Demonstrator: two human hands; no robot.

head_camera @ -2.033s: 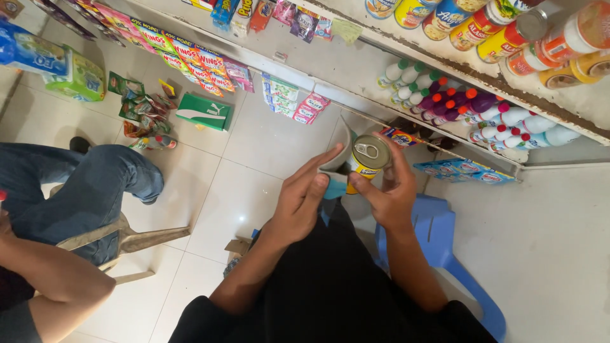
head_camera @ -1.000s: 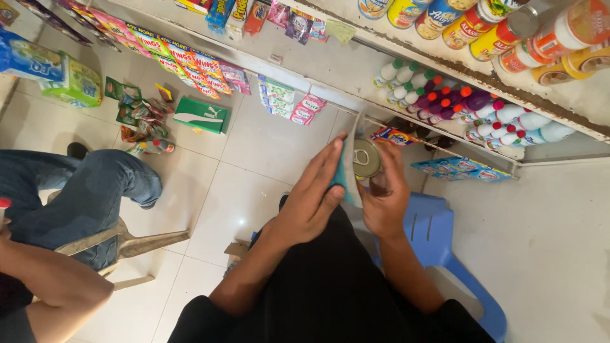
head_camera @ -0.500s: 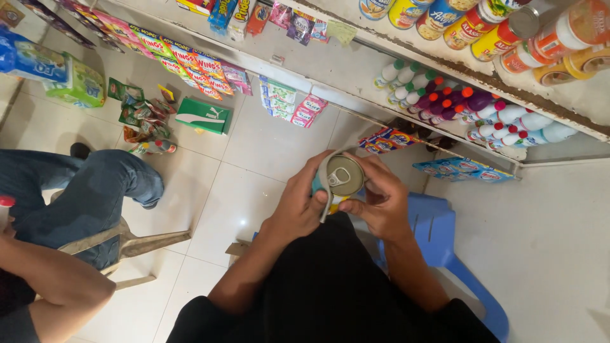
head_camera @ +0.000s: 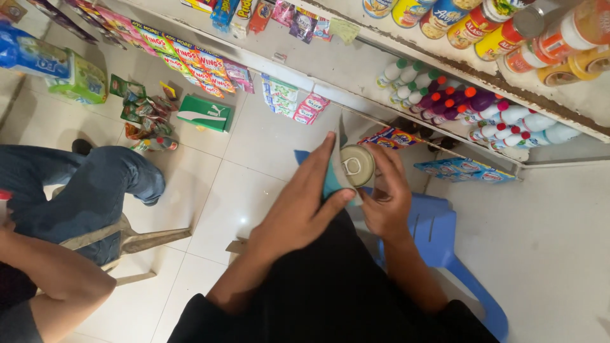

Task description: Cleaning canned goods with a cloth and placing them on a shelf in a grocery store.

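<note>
Since the earlier frames, both hands have drawn closer around the can (head_camera: 356, 166), which has turned so that its pull-tab lid now faces the camera, where two seconds ago its labelled side showed and it was held higher and further right.

Seen from the head camera, the left hand (head_camera: 304, 204) lies flat and open with its fingers stretched along the can's left side, pressing a teal cloth (head_camera: 330, 183) against it. The right hand (head_camera: 389, 197) is curled around the can from the right and below, its fingers wrapped on the far side, so the can sits gripped between both hands in front of the person's dark-clothed lap. Whether the left thumb touches the metal or only the cloth cannot be told.

Beneath the right forearm stands a blue plastic chair (head_camera: 438, 235) on the pale tiled floor (head_camera: 241, 190). Beyond the hands runs a low white shelf (head_camera: 356, 70) carrying snack packets, small boxes and a row of white bottles with coloured caps (head_camera: 470, 105). A higher shelf at the upper right bears tins and jars (head_camera: 483, 22). A green box (head_camera: 204, 113) lies on the floor near the shelf foot, with loose packets (head_camera: 143, 111) just beside it.

At the left edge sits another person in blue jeans (head_camera: 89, 190), one bare arm (head_camera: 57, 279) bent across the lower corner, on a wooden stool (head_camera: 127, 241).
</note>
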